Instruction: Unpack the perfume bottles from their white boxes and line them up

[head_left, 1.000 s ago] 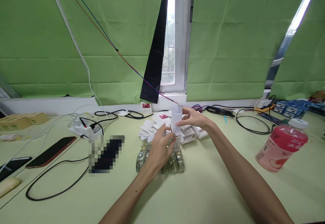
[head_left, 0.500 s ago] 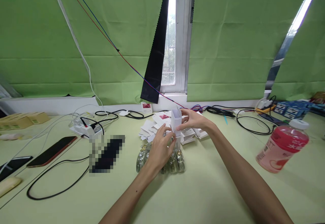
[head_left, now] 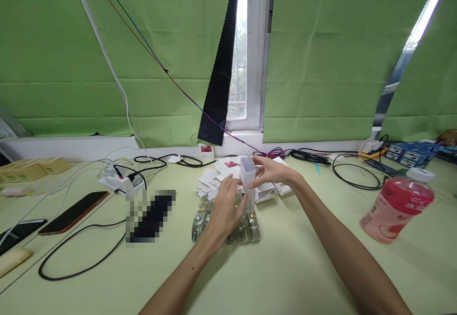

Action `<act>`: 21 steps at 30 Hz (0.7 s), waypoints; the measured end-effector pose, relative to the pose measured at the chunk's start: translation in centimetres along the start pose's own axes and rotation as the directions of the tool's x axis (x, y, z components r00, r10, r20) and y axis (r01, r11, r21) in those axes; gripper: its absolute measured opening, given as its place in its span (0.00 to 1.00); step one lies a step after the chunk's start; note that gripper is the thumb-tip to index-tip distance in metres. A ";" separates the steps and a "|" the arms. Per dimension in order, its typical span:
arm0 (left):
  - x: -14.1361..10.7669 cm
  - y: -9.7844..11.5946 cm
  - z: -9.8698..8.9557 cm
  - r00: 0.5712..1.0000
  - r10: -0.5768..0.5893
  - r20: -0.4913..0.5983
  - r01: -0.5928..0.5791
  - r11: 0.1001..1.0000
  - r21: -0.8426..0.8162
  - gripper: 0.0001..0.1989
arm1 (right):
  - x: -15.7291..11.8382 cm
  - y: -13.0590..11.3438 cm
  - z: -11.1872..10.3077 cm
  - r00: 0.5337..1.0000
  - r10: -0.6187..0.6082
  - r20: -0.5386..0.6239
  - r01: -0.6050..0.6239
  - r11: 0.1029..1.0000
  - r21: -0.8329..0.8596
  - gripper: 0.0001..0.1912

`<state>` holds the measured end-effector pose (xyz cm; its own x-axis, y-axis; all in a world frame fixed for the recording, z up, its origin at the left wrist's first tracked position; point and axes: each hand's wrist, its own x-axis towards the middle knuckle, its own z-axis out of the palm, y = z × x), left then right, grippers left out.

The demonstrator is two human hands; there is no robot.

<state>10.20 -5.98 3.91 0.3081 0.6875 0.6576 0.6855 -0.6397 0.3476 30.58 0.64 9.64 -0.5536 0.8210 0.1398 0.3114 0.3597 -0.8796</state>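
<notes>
A small white paper box (head_left: 246, 174) stands upright with its top end open. My right hand (head_left: 273, 171) grips it from the right, thumb on the near side and fingers behind. From the left, my left hand (head_left: 225, 210) has its fingertips and thumb closed against the box's lower part. Beneath that hand and partly hidden by it are several small clear glass bottles (head_left: 253, 229) with gold-coloured necks, grouped together on the table. Just behind my hands lies a pile of white paper boxes (head_left: 210, 182), some looking flattened, one with a pink picture.
A pink drink bottle (head_left: 396, 210) stands at the right. Black cables (head_left: 310, 156) run along the wall. To the left lie a phone (head_left: 73, 212), a power strip (head_left: 117, 182) and a looped black cord (head_left: 67, 277). Yellow boxes (head_left: 35, 168) sit at the far left.
The white box between my hands has shifted very slightly downward and tilts a little differently. My hands have barely moved and keep their hold.
</notes>
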 end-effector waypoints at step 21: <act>0.0 0.1 0.0 0.998 0.022 0.057 -0.024 0.999 0.041 0.25 | -0.4 -1.2 0.6 0.986 0.160 0.041 -0.151 0.974 -0.169 0.40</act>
<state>10.28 -6.06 4.02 0.3597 0.6918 0.6261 0.7045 -0.6414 0.3040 30.01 -0.41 10.42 -0.5279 0.8490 -0.0218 0.5172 0.3009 -0.8012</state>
